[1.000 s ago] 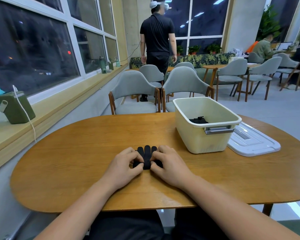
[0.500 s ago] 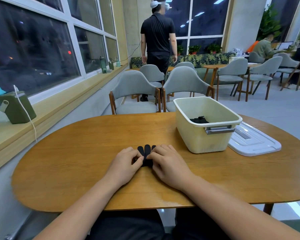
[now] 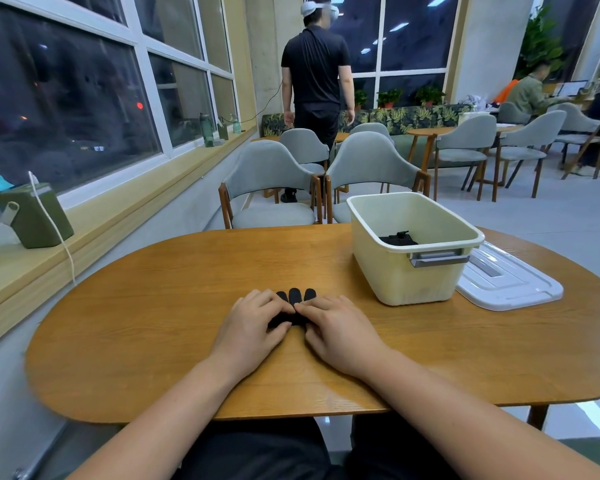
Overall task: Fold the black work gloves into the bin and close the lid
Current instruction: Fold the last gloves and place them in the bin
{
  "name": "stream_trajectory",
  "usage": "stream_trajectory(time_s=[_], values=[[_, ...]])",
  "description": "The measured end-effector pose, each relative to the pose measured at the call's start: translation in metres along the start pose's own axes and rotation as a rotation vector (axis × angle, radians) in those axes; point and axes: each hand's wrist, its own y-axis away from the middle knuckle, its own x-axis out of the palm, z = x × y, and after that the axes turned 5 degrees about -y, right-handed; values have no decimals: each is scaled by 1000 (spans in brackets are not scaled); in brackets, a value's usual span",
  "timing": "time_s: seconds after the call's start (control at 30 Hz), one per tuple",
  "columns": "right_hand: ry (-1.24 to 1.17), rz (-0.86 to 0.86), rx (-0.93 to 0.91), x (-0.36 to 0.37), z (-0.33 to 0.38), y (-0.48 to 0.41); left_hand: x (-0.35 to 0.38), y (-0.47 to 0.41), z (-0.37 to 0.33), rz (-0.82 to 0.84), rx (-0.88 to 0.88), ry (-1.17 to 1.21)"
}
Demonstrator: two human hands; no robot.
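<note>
Wooden table (image 3: pixel 153 334) carries both hands side by side, palms down. Left hand (image 3: pixel 250 327) and right hand (image 3: pixel 336 330) press curled fingers onto a black glove (image 3: pixel 293 301) lying flat between and under them; its three fingertips poke out just beyond the knuckles. Further off, ahead of the right hand and to its right, stands the cream bin (image 3: pixel 413 271), open, with another black glove (image 3: pixel 397 239) inside. Beyond it, touching the bin's far right side, lies the white lid (image 3: pixel 513 285).
</note>
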Motion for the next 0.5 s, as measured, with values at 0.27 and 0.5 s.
stream_trajectory(time_s=[0.27, 0.5], values=[[-25, -18, -31, 1, -2, 1, 0, -2, 2, 9, -46, -22], [-5, -41, -92, -3, 1, 2, 4, -7, 9, 38, -45, -57]])
